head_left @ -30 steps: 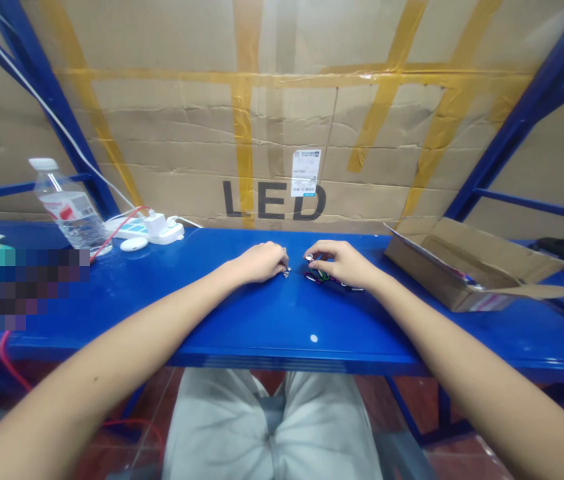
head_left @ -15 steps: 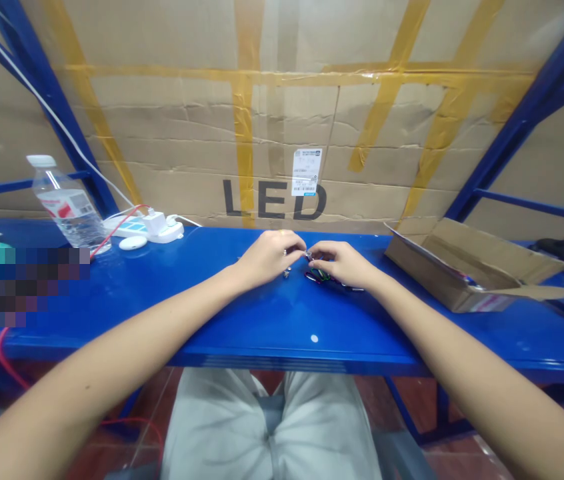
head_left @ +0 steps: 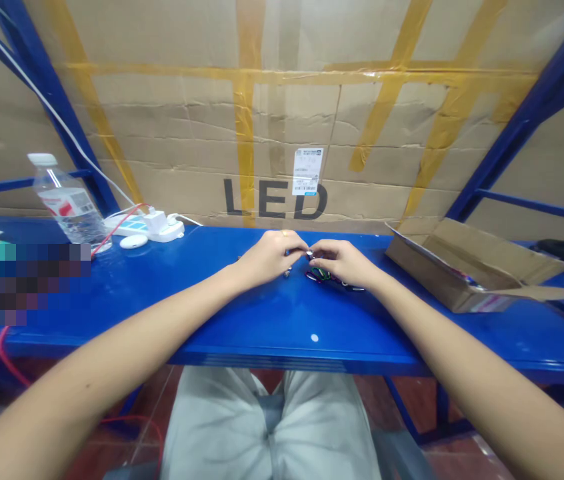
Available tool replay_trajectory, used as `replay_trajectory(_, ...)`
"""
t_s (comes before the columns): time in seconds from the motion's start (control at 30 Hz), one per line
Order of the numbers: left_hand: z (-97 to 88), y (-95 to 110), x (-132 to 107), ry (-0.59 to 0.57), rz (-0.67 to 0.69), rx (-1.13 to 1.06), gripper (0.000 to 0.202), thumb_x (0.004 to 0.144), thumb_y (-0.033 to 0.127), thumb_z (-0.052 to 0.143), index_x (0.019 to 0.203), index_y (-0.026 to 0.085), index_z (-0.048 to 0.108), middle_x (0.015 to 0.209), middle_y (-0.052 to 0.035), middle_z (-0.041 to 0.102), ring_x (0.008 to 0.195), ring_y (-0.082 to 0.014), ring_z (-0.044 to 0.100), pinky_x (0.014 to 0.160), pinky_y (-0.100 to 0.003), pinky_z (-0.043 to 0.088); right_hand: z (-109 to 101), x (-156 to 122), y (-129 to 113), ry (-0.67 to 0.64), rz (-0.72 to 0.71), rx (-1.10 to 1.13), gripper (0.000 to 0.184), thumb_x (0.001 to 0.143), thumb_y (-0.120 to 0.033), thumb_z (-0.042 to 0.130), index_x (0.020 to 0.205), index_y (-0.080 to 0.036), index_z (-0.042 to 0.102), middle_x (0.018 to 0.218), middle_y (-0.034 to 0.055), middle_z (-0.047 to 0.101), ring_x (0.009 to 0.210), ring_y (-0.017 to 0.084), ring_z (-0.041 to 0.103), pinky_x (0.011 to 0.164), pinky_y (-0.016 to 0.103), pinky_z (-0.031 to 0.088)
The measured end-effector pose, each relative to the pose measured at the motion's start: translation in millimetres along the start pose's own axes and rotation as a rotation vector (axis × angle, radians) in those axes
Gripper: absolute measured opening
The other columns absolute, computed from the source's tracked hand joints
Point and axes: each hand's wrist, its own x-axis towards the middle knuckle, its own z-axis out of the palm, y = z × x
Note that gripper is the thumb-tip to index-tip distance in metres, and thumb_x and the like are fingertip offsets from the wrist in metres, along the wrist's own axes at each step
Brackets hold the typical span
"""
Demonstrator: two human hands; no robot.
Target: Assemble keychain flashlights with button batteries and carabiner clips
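My left hand [head_left: 273, 259] and my right hand [head_left: 344, 261] meet above the blue table [head_left: 262, 327], fingertips almost touching. Between them is a small shiny metal piece [head_left: 309, 255], pinched by the fingers of both hands; its exact kind is too small to make out. Under my right hand lies a small cluster of coloured loops [head_left: 320, 274], green, purple and dark, partly covered by the fingers. Just below my left fingers rests a tiny metal part [head_left: 288, 272]. Another small bit behind my left wrist is mostly hidden.
An open cardboard box [head_left: 462, 273] stands at the right. On the left are a water bottle [head_left: 69, 207], a white power strip [head_left: 167, 230] with cables and a round white case [head_left: 133, 241]. A large carton [head_left: 187, 133] rises behind the table.
My hands stay in nearly the same place. The small metal piece between the fingertips has turned slightly and shows a brighter face.
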Motion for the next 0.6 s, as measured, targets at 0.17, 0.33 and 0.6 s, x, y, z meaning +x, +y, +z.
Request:
replay_trajectory(0.17, -2.5, -17.4, -5.1, -0.213, -0.128, 0.159, 0.02, 0.088, 0.012, 0.056, 0.093, 0.017, 0.074, 0.091, -0.007, 0.073, 0.085, -0.0196, 0.067, 0.08, -0.031, 0.05, 0.1, 0.5, 2.7, -0.006, 0.008, 0.008, 0.021, 0.076, -0.035, 0.067, 0.088, -0.018, 0.071, 0.09, 0.0059, 0.072, 0.084, 0.021, 0.065, 0.082, 0.038, 0.051)
replay_trajectory(0.33, 3.5, -31.2, -10.1, -0.442, -0.168, 0.146, 0.023, 0.088, 0.014, 0.054, 0.093, 0.018, 0.076, 0.094, -0.0083, 0.074, 0.088, -0.0213, 0.067, 0.08, -0.03, 0.048, 1.2, 1.1, 3.2, -0.012, 0.002, -0.018, 0.021, 0.076, -0.033, 0.067, 0.09, -0.019, 0.072, 0.092, 0.0058, 0.073, 0.086, 0.021, 0.066, 0.084, 0.038, 0.051)
replay_trajectory(0.6, 13.4, -28.5, -3.9, -0.535, -0.247, 0.113, 0.02, 0.082, 0.012, 0.057, 0.08, 0.02, 0.075, 0.083, -0.006, 0.074, 0.084, -0.0212, 0.067, 0.076, -0.029, 0.046, 2.1, 1.7, 0.7, -0.025, 0.001, -0.021, 0.019, 0.075, -0.031, 0.068, 0.088, -0.018, 0.072, 0.091, 0.0058, 0.073, 0.085, 0.021, 0.066, 0.082, 0.036, 0.052)
